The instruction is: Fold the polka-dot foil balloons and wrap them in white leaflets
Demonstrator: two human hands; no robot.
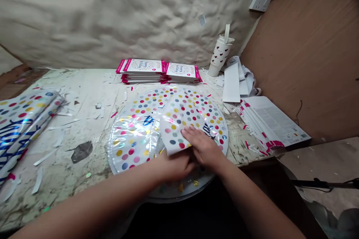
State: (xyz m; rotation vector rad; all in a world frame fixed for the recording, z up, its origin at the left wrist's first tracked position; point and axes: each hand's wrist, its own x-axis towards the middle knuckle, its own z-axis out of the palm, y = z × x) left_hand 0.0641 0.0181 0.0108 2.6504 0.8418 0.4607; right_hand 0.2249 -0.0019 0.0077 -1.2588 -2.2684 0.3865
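Observation:
A round, flat foil balloon (131,140) with multicoloured dots and blue lettering lies at the front of the table, its near rim reaching over the edge. Part of its dotted foil is folded up into a flap in the middle. My right hand (206,149) rests on this flap with its fingers stretched out over the foil. Beneath the flap's near edge, my left hand (176,166) is closed with curled fingers, gripping the foil. Its fingertips are hidden under the flap and the right hand.
More dotted foil balloons (22,123) lie at the left. Stacked pink-edged packets (146,66) stand at the back, near a white tumbler (221,55). White card strips (232,82) and a fanned pile of packets (269,123) are at the right. Paper scraps litter the table (92,119).

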